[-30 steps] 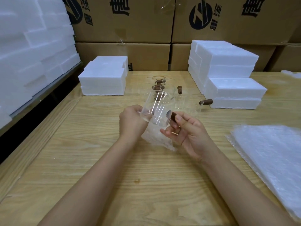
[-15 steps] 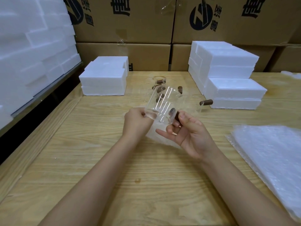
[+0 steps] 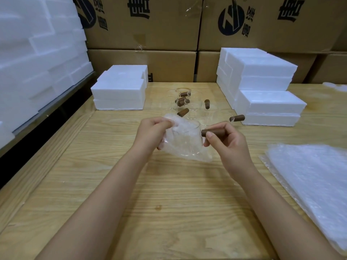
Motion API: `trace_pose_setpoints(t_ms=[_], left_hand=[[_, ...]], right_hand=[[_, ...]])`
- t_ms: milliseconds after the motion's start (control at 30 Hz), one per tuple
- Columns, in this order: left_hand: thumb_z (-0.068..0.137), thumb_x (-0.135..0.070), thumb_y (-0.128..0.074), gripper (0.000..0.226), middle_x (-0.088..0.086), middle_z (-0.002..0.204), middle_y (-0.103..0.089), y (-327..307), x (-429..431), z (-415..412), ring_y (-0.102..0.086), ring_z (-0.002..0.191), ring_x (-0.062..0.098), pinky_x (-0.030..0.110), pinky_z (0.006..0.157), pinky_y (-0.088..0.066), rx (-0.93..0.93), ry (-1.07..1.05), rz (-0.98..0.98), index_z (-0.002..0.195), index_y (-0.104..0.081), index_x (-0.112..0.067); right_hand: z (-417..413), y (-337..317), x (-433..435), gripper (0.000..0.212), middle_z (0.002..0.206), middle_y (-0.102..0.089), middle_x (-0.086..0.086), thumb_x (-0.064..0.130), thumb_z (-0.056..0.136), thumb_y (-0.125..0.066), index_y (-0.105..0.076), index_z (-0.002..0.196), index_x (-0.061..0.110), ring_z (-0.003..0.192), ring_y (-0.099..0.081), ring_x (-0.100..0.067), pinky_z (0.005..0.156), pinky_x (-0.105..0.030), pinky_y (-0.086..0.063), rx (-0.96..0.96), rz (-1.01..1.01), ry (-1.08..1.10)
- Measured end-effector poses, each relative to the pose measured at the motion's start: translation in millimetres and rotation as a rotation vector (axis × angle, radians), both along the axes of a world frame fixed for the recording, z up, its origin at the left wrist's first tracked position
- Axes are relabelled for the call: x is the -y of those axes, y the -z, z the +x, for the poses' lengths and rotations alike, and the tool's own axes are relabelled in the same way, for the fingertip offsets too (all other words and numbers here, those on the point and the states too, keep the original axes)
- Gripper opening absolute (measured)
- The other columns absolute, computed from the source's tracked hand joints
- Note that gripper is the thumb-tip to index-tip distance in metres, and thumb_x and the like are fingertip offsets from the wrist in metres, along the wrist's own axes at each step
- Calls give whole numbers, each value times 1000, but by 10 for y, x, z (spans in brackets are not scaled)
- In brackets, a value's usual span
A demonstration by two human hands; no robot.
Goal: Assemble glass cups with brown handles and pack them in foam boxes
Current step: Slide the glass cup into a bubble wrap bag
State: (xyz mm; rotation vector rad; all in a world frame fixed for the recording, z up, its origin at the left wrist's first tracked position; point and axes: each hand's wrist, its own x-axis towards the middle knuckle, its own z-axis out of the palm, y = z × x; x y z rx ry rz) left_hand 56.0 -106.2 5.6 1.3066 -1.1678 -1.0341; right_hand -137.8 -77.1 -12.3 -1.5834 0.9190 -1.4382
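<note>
Now, left hand [image 3: 152, 133]: fingers curled, pinching a bubble-wrap sheet [image 3: 173, 120] against the far side of the glass cup [image 3: 185, 142].
right hand [image 3: 225, 142]: thumb and fingers curled round the brown handle [image 3: 213, 131], which juts from the cup's side toward this hand.
glass cup: between the two hands, tilted over the wooden table [image 3: 169, 203], the wrap under and behind it; whether it touches the wood I cannot tell.
other cups [image 3: 183, 101]: clear cups with brown handles, clustered on the table beyond both hands.
foam boxes: one white stack [image 3: 120, 91] beyond the left hand, a taller stack [image 3: 262, 87] beyond the right hand.
bubble-wrap pile [image 3: 309, 175]: flat sheets, well out from the right hand's outer side.
cardboard cartons [image 3: 150, 30]: stacked far beyond both hands.
</note>
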Motion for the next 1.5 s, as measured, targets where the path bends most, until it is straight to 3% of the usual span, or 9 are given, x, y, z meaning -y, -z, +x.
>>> trace_pose_setpoints(t_ms=[300,467,567,733,833,933,1033,1133,1500], left_hand=[[85,-15,-66,12,-15,42,-42,-97,-77,-34,-35,35,4,14,36,-26,57,127,-87,85,-76,-8],[77,-30,-68,21,-8,47,-44,-145,-133,2,-35,38,9,14,36,-27,-17,399,-83,90,-77,-17],[72,-36,-60,37,6,57,-54,-153,-164,52,-40,39,14,17,41,-35,-184,633,-86,100,-75,-16],[82,-24,-53,32,2,82,-68,-171,-56,213,-58,63,13,23,56,-45,-294,66,-416,109,-63,-10],[70,-37,-72,80,2,131,-54,-90,-20,302,-53,120,12,23,94,-43,-210,43,-338,141,-40,-17],[36,-60,-88,137,13,137,-49,-1,-58,232,-45,133,28,42,114,-32,-245,284,-134,148,-28,-11],[37,-65,-87,124,30,130,-53,80,-107,174,-52,121,44,56,106,-38,-255,383,-76,130,-49,9],[30,-60,-91,95,20,99,-68,172,-81,155,-66,91,33,44,83,-51,-252,409,3,100,-69,1],[35,-41,-95,100,13,108,-71,291,-96,-185,-68,101,28,38,83,-56,-351,282,-47,120,-60,-2]], right_hand=[[51,-12,-49,21,83,-61,8,8,85,-68,-64,87,28,85,-56,-12,80,-21,-44,-306,-159,112],[25,0,-20,24,126,-39,19,20,84,-71,-62,91,42,124,-38,-10,104,-13,-28,-434,-234,216],[20,-6,-10,24,120,-59,17,12,86,-68,-63,94,35,118,-51,-1,103,-24,-39,-318,-152,156],[-48,-51,33,14,89,-73,11,5,88,-63,-66,93,18,92,-67,-7,81,-21,-52,32,-9,75],[-97,-96,47,20,87,-72,6,23,78,-64,-65,95,12,90,-67,-13,82,-25,-53,226,125,-53],[-75,-116,33,21,82,-71,3,20,75,-60,-61,93,9,80,-66,-11,73,-21,-54,368,245,-175],[-70,-125,27,26,81,-70,-2,19,72,-60,-61,95,5,75,-65,-14,70,-23,-54,377,298,-168],[-56,-134,20,24,76,-72,3,15,68,-71,-66,91,11,73,-68,-11,71,-24,-55,395,261,-166],[184,-70,4,17,69,-71,14,17,69,-77,-75,63,33,69,-68,-4,61,-22,-53,240,179,109]])
